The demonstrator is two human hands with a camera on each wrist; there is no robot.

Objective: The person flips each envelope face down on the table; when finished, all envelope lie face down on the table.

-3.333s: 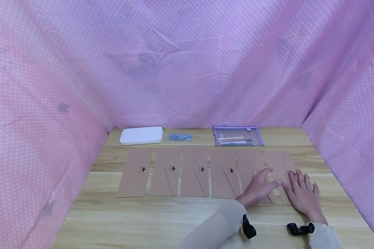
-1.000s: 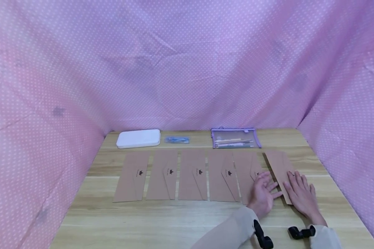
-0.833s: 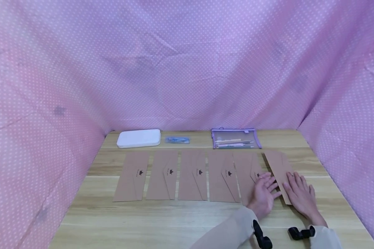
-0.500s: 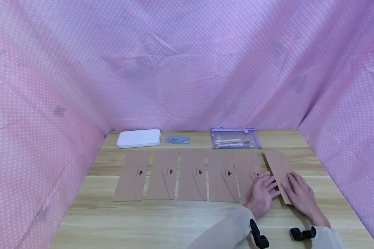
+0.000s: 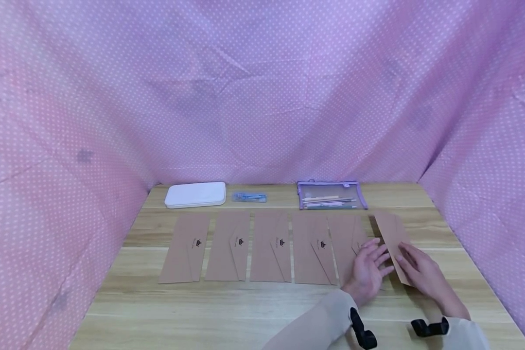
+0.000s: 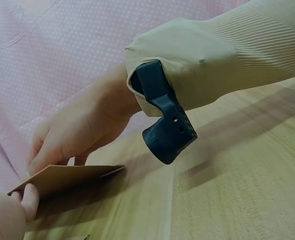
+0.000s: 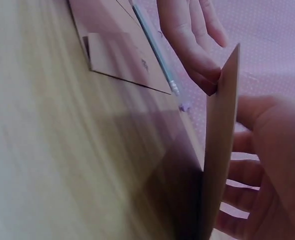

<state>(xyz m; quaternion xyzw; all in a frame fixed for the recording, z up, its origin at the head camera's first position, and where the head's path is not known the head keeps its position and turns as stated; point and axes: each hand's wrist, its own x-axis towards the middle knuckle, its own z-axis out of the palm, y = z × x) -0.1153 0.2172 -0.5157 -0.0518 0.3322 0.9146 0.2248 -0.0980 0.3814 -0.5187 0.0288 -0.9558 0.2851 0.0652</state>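
A brown kraft envelope lies tilted at the right end of a row, its left edge raised from the table. My left hand is turned palm up at that edge, fingers spread. In the right wrist view, a fingertip of the left hand touches the envelope's underside. Over the upper face is my right hand, thumb and fingers bent against the paper; I cannot tell whether they pinch any of it. The left wrist view shows the right hand above the envelope as well.
Several matching envelopes with crown prints and pointed flaps lie side by side to the left. Behind them sit a white flat case, a small packet of blue items and a purple-edged mesh pencil pouch. Pink dotted cloth surrounds the wooden table.
Both hands first rested over the two rightmost envelopes. My left hand then turned palm up and the last envelope's left edge rose. Lately the right fingers have bent and the envelope shifted slightly right.
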